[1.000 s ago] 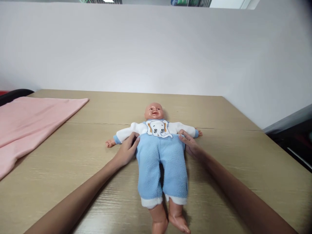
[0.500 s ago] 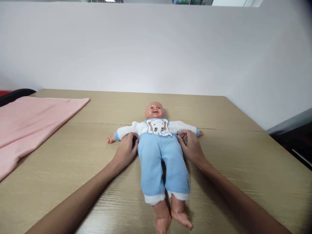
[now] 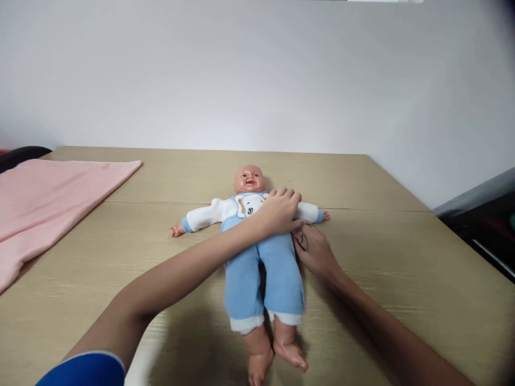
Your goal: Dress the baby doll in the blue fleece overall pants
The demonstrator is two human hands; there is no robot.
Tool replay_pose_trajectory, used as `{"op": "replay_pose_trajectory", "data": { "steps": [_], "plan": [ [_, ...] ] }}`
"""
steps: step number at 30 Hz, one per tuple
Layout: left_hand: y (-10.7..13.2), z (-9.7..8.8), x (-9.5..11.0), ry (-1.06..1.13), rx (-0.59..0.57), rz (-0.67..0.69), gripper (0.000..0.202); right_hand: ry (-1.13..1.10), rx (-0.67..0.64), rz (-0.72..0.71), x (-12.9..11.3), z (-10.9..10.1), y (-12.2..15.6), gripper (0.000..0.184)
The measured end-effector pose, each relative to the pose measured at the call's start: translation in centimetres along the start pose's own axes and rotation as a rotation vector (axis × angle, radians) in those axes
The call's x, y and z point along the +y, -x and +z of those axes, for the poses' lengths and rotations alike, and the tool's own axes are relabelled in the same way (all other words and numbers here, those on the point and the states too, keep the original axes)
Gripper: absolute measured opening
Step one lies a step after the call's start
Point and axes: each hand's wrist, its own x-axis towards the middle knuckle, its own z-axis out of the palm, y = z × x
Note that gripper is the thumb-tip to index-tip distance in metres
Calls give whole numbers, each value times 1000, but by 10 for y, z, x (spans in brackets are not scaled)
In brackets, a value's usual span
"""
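Observation:
A bald baby doll (image 3: 249, 179) lies face up with its arms spread and its feet toward me. It wears an outfit (image 3: 243, 289) with blue trousers, white sleeves and an elephant patch on the chest. Across the doll's body reaches my left hand (image 3: 281, 210), its fingers bent over the white top below the right-hand shoulder, hiding part of the patch. Just below, my right hand (image 3: 316, 249) is closed in a pinch at the side of the outfit near the waist. The fingertips of both hands are partly hidden.
The doll rests on a wooden table (image 3: 120, 257) with a seam across it. A pink cloth (image 3: 52, 203) lies at the left, beside a black curved edge (image 3: 26, 155). A pale wall (image 3: 225, 75) stands behind, and a dark object (image 3: 483, 230) is beyond the right edge.
My left hand has left the doll's left-hand side and crossed over its chest to the right-hand side. My right hand stays at the waist. The view has shifted slightly.

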Motion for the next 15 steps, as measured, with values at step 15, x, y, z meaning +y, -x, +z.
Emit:
{"op": "replay_pose_trajectory", "data": {
  "steps": [15],
  "plan": [
    [-43,11,-37,354,208,35,44,-161,-63,-78,-12,-11,3,22]
  ]
}}
